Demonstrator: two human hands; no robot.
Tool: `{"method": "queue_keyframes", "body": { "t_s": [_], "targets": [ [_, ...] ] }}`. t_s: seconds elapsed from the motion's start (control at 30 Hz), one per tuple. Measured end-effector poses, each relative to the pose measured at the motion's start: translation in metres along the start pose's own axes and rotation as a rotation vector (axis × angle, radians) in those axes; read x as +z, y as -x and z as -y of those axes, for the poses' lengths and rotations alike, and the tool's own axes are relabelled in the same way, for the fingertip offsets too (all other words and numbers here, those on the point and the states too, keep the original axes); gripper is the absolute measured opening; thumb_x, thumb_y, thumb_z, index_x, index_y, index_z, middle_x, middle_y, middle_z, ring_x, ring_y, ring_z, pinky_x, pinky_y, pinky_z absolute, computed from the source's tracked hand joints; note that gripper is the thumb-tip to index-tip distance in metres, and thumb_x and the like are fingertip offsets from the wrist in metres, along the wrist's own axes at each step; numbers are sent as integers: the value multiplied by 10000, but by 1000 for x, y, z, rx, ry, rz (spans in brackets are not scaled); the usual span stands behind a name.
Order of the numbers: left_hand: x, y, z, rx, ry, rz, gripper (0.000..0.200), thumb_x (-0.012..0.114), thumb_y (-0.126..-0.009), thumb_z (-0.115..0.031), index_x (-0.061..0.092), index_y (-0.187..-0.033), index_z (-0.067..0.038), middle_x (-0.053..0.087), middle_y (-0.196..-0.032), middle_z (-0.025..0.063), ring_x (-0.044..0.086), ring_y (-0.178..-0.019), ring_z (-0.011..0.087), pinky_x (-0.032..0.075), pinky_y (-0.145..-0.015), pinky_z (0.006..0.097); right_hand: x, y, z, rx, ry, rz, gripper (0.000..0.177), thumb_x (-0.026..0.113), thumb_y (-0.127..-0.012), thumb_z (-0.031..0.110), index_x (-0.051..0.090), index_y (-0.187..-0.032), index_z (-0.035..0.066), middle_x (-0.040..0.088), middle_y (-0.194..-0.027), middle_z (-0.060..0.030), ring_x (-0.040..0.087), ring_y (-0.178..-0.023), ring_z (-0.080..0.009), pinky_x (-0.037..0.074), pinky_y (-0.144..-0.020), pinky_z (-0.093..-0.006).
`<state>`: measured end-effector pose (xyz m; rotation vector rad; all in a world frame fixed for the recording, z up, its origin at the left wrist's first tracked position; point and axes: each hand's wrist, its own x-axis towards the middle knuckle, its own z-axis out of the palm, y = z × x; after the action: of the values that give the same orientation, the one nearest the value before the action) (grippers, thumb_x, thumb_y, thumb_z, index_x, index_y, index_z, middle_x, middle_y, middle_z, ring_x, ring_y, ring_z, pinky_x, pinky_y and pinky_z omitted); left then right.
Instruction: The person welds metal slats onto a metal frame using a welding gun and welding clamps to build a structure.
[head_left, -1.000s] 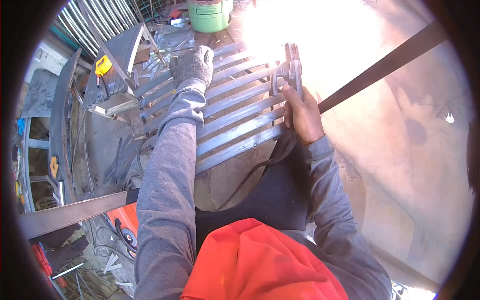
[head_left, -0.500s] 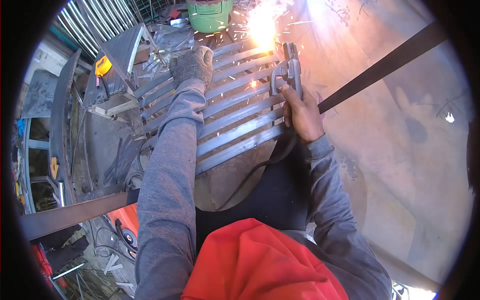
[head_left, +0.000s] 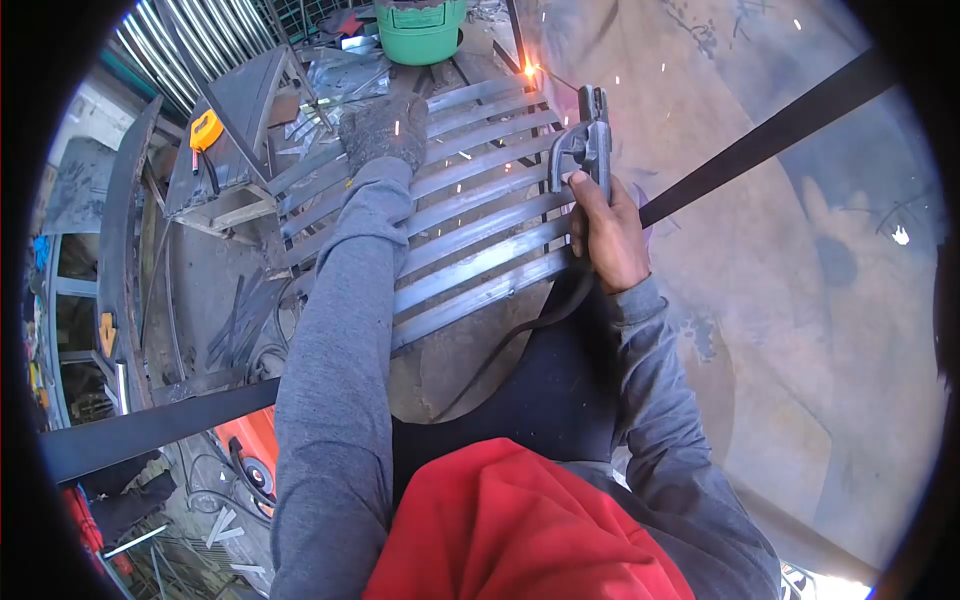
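My right hand (head_left: 611,235) is bare and closed around a grey welding electrode holder (head_left: 592,140). A thin welding rod (head_left: 562,79) runs from its jaws up and left to a small orange glow (head_left: 530,70) at the far right corner of a slatted metal frame (head_left: 480,257). My left hand (head_left: 386,135), in a dark grey knit glove, is curled down over the upper slats near the frame's middle. Its fingertips are hidden under the glove's far side. Parallel flat bars make up the frame, which lies in front of my legs.
A green container (head_left: 420,32) stands beyond the frame. To the left, a yellow tape measure (head_left: 206,131) lies on a metal stand (head_left: 225,120). A red machine (head_left: 247,446) sits at lower left. A black cable (head_left: 520,332) trails by my leg; dark straps cross both sides.
The bright arc and spray of sparks have shrunk to a small glowing point with few sparks. My right hand and the electrode holder have shifted slightly right. My left hand stays in place.
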<state>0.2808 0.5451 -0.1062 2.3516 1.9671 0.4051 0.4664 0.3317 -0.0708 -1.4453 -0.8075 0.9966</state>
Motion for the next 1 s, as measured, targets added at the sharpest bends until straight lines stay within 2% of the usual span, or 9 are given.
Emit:
{"method": "queue_keyframes", "body": {
  "t_s": [0.07,0.2,0.27,0.47,0.57,0.67,0.73,1.0],
  "targets": [
    [0,0,2,37,-1,17,443,387,-991,-479,580,-1328,-266,562,-1392,60,534,-1270,285,235,-1138,542,0,1,1,1,0,-3,377,582,-967,371,518,-1003,1,481,-602,-8,433,-454,-101,345,-428,-259],
    [3,-2,4,51,10,5,438,377,-1002,-455,607,-1301,-233,613,-1317,88,546,-1251,292,263,-1123,526,0,1,2,11,5,-9,382,583,-962,370,521,-1006,-5,484,-602,-9,432,-451,-103,345,-430,-259],
    [4,-3,4,18,-11,39,467,352,-999,-492,556,-1355,-270,554,-1404,43,493,-1319,267,206,-1157,518,0,0,2,14,6,-10,384,584,-960,370,522,-1006,-5,484,-602,-9,432,-450,-103,345,-430,-259],
    [2,-3,4,35,-25,31,477,333,-1000,-500,592,-1320,-259,574,-1380,55,509,-1300,275,252,-1135,508,1,5,3,26,6,-31,393,588,-957,376,528,-1002,-10,484,-603,-7,433,-447,-101,345,-432,-258],
    [-2,-2,2,33,-35,35,476,336,-998,-500,610,-1299,-254,589,-1358,74,524,-1281,288,268,-1123,507,0,8,1,51,26,-52,405,612,-941,422,550,-1012,29,457,-600,2,415,-467,-99,330,-439,-250],
    [-2,0,1,27,-28,11,474,340,-996,-500,609,-1300,-255,596,-1346,88,532,-1272,298,268,-1124,503,-1,8,0,70,-7,-49,403,612,-943,420,537,-1006,29,458,-605,1,417,-466,-101,333,-437,-254],
    [-5,0,1,23,-18,30,473,337,-998,-497,608,-1301,-256,591,-1354,87,527,-1278,296,265,-1126,503,-2,7,0,88,-7,-40,383,590,-957,369,527,-997,-6,486,-612,-12,438,-458,-104,354,-434,-263],
    [-3,-2,1,20,-15,55,472,328,-1002,-489,586,-1329,-265,558,-1398,69,502,-1307,281,244,-1140,500,0,6,3,115,13,-12,367,586,-956,363,531,-992,1,487,-611,-14,439,-459,-110,353,-446,-270]
  ]
}}
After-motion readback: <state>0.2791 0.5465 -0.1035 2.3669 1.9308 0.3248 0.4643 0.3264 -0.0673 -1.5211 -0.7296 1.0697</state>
